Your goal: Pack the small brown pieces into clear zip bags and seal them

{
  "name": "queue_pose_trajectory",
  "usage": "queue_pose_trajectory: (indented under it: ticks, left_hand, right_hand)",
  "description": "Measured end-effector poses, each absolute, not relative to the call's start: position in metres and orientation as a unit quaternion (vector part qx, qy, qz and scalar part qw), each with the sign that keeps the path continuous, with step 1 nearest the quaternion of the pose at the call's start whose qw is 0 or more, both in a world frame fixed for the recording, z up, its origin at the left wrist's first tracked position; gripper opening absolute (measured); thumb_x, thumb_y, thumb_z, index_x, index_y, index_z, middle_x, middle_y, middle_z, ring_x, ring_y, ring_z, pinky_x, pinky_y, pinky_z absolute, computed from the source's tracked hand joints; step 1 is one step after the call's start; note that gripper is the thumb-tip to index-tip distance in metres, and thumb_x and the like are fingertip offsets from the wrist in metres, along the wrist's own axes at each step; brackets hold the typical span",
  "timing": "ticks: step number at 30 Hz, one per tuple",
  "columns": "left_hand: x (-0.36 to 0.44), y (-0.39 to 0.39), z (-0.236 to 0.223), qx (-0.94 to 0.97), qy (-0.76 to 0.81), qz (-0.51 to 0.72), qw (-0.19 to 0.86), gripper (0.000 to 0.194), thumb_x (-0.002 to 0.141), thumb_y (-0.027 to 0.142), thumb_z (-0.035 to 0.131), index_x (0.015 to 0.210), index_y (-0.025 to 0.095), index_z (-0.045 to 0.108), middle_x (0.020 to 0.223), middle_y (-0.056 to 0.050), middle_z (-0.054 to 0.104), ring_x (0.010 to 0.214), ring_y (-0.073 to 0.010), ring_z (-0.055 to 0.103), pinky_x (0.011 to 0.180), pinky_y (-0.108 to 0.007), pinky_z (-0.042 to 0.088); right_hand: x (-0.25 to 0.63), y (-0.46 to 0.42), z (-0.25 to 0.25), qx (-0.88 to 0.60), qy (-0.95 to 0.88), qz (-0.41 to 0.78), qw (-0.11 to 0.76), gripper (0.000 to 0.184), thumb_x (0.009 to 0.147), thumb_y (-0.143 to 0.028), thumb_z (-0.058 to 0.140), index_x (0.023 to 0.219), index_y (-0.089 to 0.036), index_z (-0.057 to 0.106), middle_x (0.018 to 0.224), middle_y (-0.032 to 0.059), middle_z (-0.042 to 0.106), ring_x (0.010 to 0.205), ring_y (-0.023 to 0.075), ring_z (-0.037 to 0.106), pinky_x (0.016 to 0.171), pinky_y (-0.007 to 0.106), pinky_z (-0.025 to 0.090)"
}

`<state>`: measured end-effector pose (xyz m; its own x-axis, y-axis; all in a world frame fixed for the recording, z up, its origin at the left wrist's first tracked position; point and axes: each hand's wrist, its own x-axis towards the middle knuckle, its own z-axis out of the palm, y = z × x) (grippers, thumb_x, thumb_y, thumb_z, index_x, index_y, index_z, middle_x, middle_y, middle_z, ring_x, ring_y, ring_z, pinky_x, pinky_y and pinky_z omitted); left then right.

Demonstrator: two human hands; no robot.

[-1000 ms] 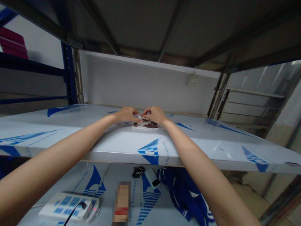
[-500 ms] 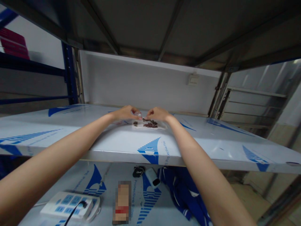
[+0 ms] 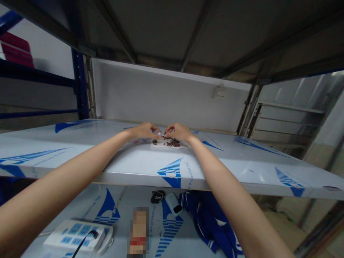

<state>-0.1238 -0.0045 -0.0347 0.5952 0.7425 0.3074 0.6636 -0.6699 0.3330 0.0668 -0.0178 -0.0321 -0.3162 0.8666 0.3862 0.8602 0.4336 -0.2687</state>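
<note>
My left hand (image 3: 146, 130) is closed at the fingertips on a small clear plastic piece (image 3: 159, 133), whose exact kind is too small to tell. Facing it, my right hand (image 3: 178, 131) pinches with thumb and fingers close to that plastic. Whatever is between the right fingertips is too small to make out. Just below both hands, a heap of small dark brown pieces (image 3: 173, 143) lies on a thin whitish sheet (image 3: 160, 145). A smaller cluster of dark pieces (image 3: 155, 142) sits on its left part, under my left fingers.
The film-covered shelf (image 3: 129, 157) runs beneath a low metal shelf (image 3: 161, 32). On the lower level are a white power strip (image 3: 72, 234), a blurred-out upright item (image 3: 139, 231), a black coiled item (image 3: 157, 196), a light blue device (image 3: 173, 203) and blue cloth (image 3: 212, 218).
My right hand has shifted slightly left, nearer the left fingertips. The larger heap of dark pieces looks a little rearranged, with its left side thinner. My left hand has hardly moved.
</note>
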Motion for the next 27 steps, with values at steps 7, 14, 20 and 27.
queue_pose_trajectory:
  ticks: [7,14,20,27]
  left_hand:
    - [-0.122,-0.008,-0.034,0.898,0.347,0.232,0.141,0.05,0.068,0.056,0.057,0.1,0.02,0.066,0.1,-0.005,0.067,0.095,-0.0206,0.057,0.081,-0.026,0.04]
    - [-0.124,-0.005,-0.033,0.89,0.366,0.238,0.13,0.05,0.067,0.055,0.058,0.1,0.018,0.066,0.107,-0.008,0.065,0.099,-0.0223,0.056,0.083,-0.028,0.04]
    - [-0.124,-0.007,-0.035,0.889,0.368,0.243,0.126,0.053,0.067,0.055,0.058,0.101,0.016,0.066,0.109,-0.009,0.064,0.101,-0.0232,0.055,0.085,-0.03,0.04]
    - [-0.124,-0.005,-0.035,0.891,0.378,0.221,0.119,0.058,0.065,0.058,0.058,0.103,0.015,0.065,0.103,-0.008,0.066,0.098,-0.0235,0.055,0.083,-0.028,0.039]
  right_hand:
    - [0.062,-0.011,-0.036,-0.452,-0.838,0.093,0.291,0.023,0.077,-0.03,0.06,0.092,-0.015,0.069,0.081,0.003,0.068,0.074,0.0115,0.058,0.065,0.02,0.038]
    - [0.071,-0.023,-0.023,-0.556,-0.785,0.021,0.272,0.03,0.083,-0.039,0.05,0.087,-0.018,0.071,0.078,0.0019,0.068,0.062,0.01,0.055,0.055,0.02,0.034]
    - [0.073,-0.021,-0.031,-0.568,-0.814,0.077,0.093,0.018,0.068,-0.03,0.066,0.079,-0.017,0.072,0.075,0.0031,0.069,0.064,0.0113,0.059,0.054,0.019,0.037]
    - [0.067,-0.018,-0.031,-0.565,-0.802,0.006,0.196,0.019,0.072,-0.032,0.064,0.086,-0.022,0.071,0.088,0.0019,0.07,0.083,0.015,0.062,0.064,0.021,0.04]
